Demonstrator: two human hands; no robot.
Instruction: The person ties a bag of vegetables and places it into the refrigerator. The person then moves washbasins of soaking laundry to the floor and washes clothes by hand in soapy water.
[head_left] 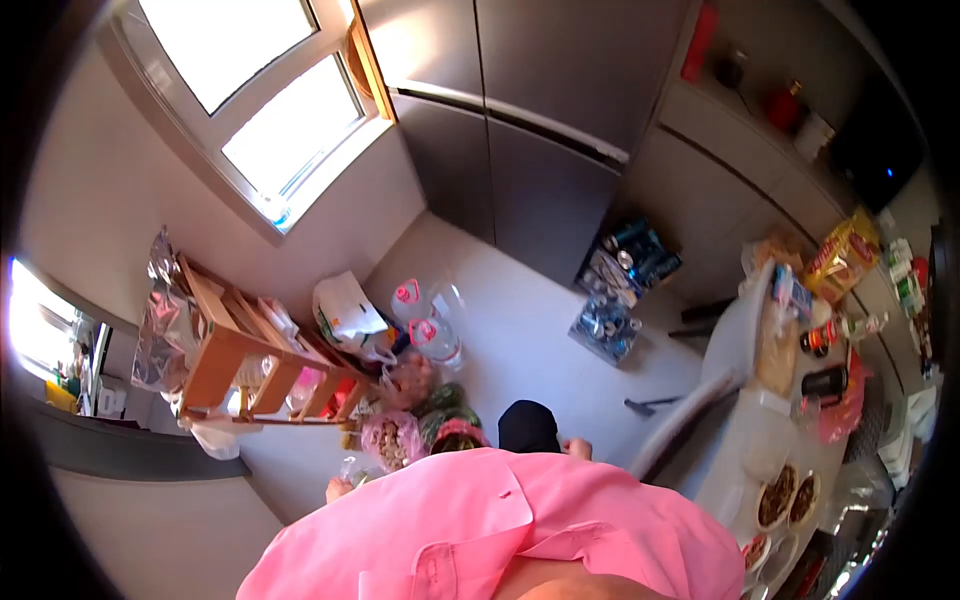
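Note:
My left hand [338, 489] shows at the lower left, just past the pink sleeve, beside a small clear plastic bag [357, 470]; its fingers are too small to make out. On the other side my right hand [577, 448] peeks out past the pink shirt [440, 510], next to something black [528, 427]; its fingers are mostly hidden. Between the hands lie a pink bag with pale round items [393, 440], another reddish bag [458, 436] and dark green striped melons [446, 402] on the floor.
A wooden rack [245, 350] stands left, near large bottles with pink caps [434, 340]. Packs of cans [640, 255] and bottles [605, 328] sit before the grey fridge [550, 190]. At right, a chair [690, 410] stands by a table [735, 480] with food dishes [777, 497].

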